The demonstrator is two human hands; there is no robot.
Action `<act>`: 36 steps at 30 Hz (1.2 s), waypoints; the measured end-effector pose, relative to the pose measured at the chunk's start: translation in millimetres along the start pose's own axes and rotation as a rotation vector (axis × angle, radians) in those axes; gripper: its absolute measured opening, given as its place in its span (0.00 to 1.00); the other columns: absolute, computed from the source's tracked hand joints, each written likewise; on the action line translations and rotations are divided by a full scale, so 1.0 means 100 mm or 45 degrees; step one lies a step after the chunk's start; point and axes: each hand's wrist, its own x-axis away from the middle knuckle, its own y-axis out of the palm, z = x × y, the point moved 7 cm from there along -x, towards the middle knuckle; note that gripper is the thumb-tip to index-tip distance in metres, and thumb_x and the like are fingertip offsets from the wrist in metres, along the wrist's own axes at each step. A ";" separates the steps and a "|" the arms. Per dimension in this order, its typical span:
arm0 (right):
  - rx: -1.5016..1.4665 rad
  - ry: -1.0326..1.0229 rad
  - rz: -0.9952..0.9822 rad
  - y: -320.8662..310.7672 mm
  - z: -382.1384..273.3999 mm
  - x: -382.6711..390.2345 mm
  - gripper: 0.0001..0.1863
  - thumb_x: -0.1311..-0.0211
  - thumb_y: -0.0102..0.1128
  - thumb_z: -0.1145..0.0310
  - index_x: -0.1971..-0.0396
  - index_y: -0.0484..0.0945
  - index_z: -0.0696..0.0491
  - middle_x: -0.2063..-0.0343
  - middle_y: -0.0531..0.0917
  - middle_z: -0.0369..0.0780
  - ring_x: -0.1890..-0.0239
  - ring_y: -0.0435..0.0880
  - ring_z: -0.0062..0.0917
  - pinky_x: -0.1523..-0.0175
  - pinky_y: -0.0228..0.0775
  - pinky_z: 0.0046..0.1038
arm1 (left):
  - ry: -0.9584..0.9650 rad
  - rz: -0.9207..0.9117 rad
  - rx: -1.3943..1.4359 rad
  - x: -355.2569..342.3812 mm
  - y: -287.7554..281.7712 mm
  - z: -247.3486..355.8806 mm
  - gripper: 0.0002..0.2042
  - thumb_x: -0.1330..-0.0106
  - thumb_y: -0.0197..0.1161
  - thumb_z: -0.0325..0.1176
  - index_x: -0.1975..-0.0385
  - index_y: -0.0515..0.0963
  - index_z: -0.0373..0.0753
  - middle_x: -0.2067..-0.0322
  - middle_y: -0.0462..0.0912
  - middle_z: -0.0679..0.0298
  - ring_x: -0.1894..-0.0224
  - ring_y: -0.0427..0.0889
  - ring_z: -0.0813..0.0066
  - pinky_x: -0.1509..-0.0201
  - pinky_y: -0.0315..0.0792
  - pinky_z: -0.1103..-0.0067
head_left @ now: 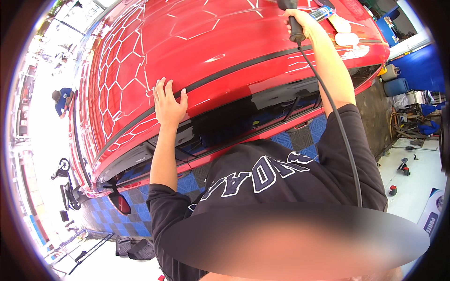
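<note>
A glossy red car roof [225, 42] stretches out before me, with bright hexagonal light reflections across it. My left hand [168, 105] rests on the roof near its side edge, fingers spread and holding nothing. Farther off at the right, my right hand [303, 24] is wrapped round the black handle of a corded power tool [296, 33] that looks like a polisher. Its head is partly cut off by the upper rim. From the handle a black cord [336, 112] runs down over my right arm and shoulder. Beside that hand lies a clear-and-blue bottle [321, 13].
Pale pads [346, 39] lie on the roof past my right arm. The side mirror [119, 203] juts out at lower left above blue and grey floor tiles [112, 220]. A person in blue [63, 100] stands beyond the car. Jugs [396, 86] and floor clutter are at right.
</note>
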 end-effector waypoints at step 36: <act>0.356 -0.102 -0.607 2.13 0.33 0.98 0.16 0.43 0.71 0.63 0.64 0.79 0.61 0.75 0.81 0.40 0.80 0.84 0.25 0.75 0.82 0.31 | 0.043 0.046 0.007 0.10 0.01 -0.06 0.22 0.32 0.69 0.37 0.40 0.78 0.39 0.39 0.75 0.53 0.36 0.75 0.48 0.32 0.71 0.58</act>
